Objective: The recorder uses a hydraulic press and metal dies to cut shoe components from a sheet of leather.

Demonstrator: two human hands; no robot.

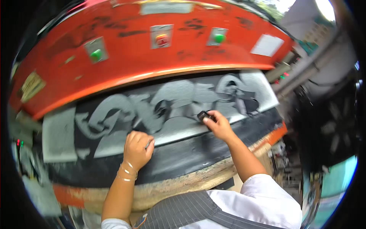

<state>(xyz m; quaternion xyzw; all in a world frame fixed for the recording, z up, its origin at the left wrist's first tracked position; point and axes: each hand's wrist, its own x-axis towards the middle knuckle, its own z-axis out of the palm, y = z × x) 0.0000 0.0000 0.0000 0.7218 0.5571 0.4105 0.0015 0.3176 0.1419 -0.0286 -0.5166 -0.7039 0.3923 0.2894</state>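
My left hand (138, 149) is closed in a fist over the near edge of a grey sheet (179, 89). A sliver of something greyish shows by its thumb, too small to name. My right hand (220, 126) grips a small black block-like object (205, 116) between thumb and fingers, above the sheet's near edge. The sheet lies across a black work surface (183, 164) and has several curved openings through which dark shows. Loose-looking curved grey pieces overlap in its middle; blur hides their exact edges.
Just beyond the sheet stands the orange beam (129, 57) of a press, with two green buttons (97, 55) and a red button (162, 39). The work surface has a worn, pale front edge (167, 191). A black fan-like shape (335, 129) is at the right.
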